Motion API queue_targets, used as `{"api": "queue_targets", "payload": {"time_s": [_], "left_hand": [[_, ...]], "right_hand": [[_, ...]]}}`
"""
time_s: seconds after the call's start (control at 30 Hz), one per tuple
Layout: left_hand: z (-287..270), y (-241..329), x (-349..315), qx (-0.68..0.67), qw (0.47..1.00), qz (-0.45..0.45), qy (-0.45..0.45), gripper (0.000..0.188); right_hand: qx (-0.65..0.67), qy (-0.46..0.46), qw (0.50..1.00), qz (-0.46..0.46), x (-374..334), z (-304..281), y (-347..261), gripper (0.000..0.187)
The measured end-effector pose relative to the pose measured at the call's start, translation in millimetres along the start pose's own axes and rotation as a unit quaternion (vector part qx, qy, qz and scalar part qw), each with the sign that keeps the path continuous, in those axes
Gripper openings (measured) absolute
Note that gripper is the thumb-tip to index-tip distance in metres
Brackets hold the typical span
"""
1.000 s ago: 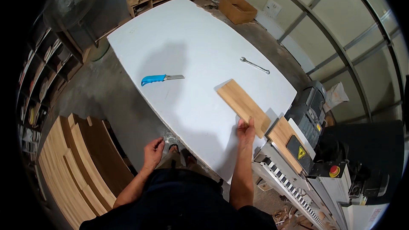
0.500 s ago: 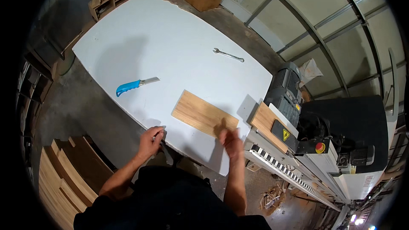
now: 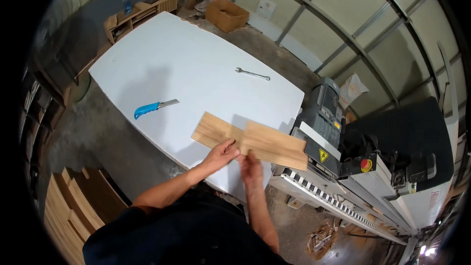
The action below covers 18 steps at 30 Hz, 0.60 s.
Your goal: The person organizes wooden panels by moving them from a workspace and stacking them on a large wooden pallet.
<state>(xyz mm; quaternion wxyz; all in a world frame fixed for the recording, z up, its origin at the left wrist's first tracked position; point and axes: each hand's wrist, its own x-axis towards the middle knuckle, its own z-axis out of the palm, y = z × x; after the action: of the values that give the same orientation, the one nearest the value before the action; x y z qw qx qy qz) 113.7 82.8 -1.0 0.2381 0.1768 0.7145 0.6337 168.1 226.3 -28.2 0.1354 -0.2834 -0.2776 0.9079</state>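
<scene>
Two light-brown wooden boards are in front of me. The lower board (image 3: 207, 128) lies on the white tabletop (image 3: 196, 49). The upper board (image 3: 277, 145) is raised at a slant over its right end and reaches past the table's right edge toward the machine. My left hand (image 3: 221, 156) is closed, its thumb and fingers pinching at the upper board's near left corner. My right hand (image 3: 252, 171), slightly blurred, grips that board's near edge just beside it. The fingers under the wood are hidden.
A blue-handled knife (image 3: 147, 110) lies left on the table, a metal wrench (image 3: 252, 73) farther back. The machine with its motor (image 3: 322, 100) and red button (image 3: 365, 165) stands close on the right. Stacked wooden panels (image 3: 73, 216) are at lower left; a cardboard box (image 3: 226, 15) sits beyond.
The second board has come off the machine side and moved left over the first. My left hand has moved right from the table edge to meet my right hand at the boards.
</scene>
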Motion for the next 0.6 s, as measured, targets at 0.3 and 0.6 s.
{"api": "queue_targets", "payload": {"time_s": [0.3,0.6], "left_hand": [[-61,-31,25,-0.206,0.969,-0.099,0.096,0.028],[-88,-44,28,0.372,0.908,0.072,0.178,0.054]], "right_hand": [[-0.069,0.123,0.989,-0.038,4,-49,-31,0.014],[-0.693,0.106,0.678,-0.221,-15,-104,-47,0.042]]}}
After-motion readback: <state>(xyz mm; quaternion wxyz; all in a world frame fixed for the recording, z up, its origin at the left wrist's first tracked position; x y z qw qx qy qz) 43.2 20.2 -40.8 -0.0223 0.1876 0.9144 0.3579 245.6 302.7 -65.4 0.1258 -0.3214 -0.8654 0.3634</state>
